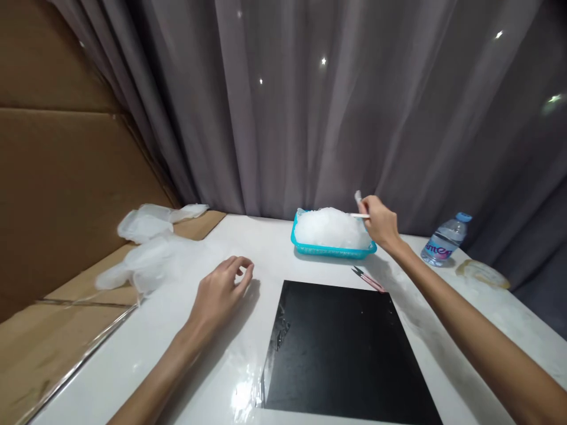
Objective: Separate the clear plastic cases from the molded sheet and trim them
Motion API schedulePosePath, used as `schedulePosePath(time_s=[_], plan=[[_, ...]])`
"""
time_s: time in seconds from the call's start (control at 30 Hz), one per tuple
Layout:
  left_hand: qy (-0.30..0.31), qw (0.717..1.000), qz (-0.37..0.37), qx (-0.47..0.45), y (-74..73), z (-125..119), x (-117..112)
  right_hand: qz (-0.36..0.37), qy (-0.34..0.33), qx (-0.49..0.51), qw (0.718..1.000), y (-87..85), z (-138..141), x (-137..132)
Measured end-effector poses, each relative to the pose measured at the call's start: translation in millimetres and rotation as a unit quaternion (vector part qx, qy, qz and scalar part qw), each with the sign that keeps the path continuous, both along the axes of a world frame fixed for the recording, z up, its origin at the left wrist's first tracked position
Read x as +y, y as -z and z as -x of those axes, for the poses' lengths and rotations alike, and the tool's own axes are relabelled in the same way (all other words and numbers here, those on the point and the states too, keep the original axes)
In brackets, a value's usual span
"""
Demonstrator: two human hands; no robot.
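Observation:
My right hand reaches out over the right end of a blue plastic basket heaped with small clear-white pieces. Its fingers are pinched on one small white piece just above the heap. My left hand rests on the white table, left of a black square mat. The fingers of that hand are loosely curled and hold nothing. A small pair of pink snips lies between the basket and the mat.
Clear plastic bags are piled at the table's left edge, over brown cardboard. A small water bottle lies at the right, with a roll of tape beyond it. A grey curtain hangs behind the table.

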State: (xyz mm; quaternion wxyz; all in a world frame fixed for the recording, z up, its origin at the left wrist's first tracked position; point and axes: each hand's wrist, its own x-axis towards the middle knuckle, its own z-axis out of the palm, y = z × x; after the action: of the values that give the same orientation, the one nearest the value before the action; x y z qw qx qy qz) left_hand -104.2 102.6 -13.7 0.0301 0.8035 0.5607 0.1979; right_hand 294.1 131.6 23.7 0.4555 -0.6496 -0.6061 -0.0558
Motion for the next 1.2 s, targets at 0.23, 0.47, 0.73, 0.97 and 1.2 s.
schedulePosePath(time_s=[0.23,0.47,0.73,0.97,1.2], plan=[[-0.145,0.978,0.07,0.133,0.2,15.3,2.9,0.065,-0.07,-0.095,0.991,13.3,22.2,-4.5],[-0.182,0.954,0.18,0.153,3.7,19.5,-2.4,0.117,-0.199,-0.11,0.967,66.9,115.0,-54.9],[-0.118,0.963,0.241,-0.02,4.2,21.1,3.4,0.158,-0.339,-0.14,0.917,91.9,213.0,-100.2],[-0.032,0.937,0.205,-0.281,27.8,-19.0,-10.5,0.199,-0.308,-0.07,0.928,80.8,224.8,-104.5],[0.043,0.915,0.077,-0.395,25.1,-31.2,-24.3,0.177,-0.299,-0.099,0.932,43.0,175.9,-108.7]])
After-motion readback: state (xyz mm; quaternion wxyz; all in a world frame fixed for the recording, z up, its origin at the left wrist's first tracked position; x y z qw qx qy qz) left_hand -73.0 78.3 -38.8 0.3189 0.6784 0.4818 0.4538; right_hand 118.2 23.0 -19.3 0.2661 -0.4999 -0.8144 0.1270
